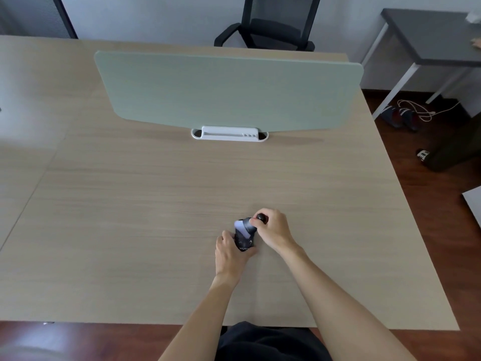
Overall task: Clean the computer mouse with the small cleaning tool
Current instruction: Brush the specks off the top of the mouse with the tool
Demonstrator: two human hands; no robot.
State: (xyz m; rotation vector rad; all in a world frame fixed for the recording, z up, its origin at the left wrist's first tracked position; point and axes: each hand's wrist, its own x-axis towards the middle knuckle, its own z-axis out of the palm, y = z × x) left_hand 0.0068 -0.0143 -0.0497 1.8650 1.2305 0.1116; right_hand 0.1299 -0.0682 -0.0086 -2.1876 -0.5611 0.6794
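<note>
Mouse: the dark, rounded plastic computer mouse (244, 237) sits near the front middle of the pale wood-grain desk (156, 204), propped between both hands; a pale, blurred patch shows on its far end.
Left hand: the left hand (230, 254) is wrapped around the near end of the mouse, fingers closed on its sides to steady it.
Right hand: the right hand (273, 230) is closed around a small black round-topped cleaning tool (261, 218), pressed to the far end of the mouse.
Tool contact: the working end meets the mouse at its far upper edge (whether that tip is a brush or a pad is too blurred to tell).
Progress: cleaning looks to be under way at the far end. Nothing in view shows how much of the surface is already clean.
Left to do: by my judgement, the sides, the near end under the left palm and the underside may need a pass, which would call for regripping or turning the mouse.
Surroundings: a pale green divider panel (229, 92) on a white base (229, 133) stands well apart across the desk.
</note>
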